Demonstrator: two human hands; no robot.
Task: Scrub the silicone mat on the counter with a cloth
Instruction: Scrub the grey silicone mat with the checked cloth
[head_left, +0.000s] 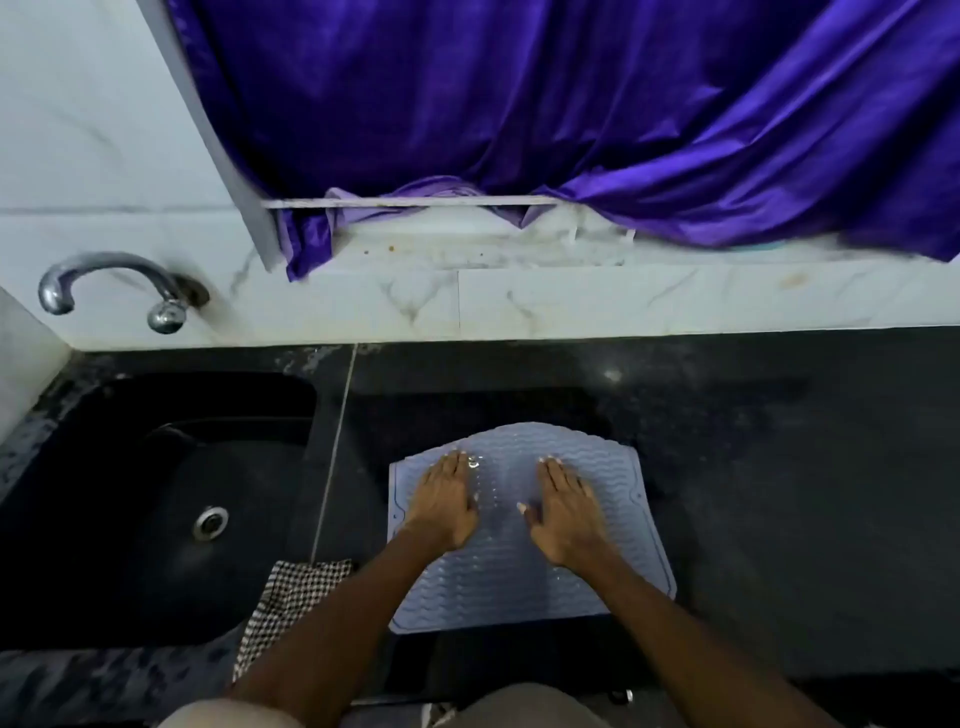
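Two hands lie flat on the mat (524, 525) in the head view. Left hand (442, 506) and right hand (566, 514) press palms down, fingers straight and together, gripping nothing. The mat rests on the dark counter (779, 493), its far edge lifted slightly. Current step, as judged: flattening the mat before scrubbing. Next move calls for fetching the checked cloth (291, 603), which lies at 8 o'clock from the mat, on the rim of the sink (130, 493). The sink basin holds only its drain (210, 521); a tap (114, 283) stands at 11 o'clock.
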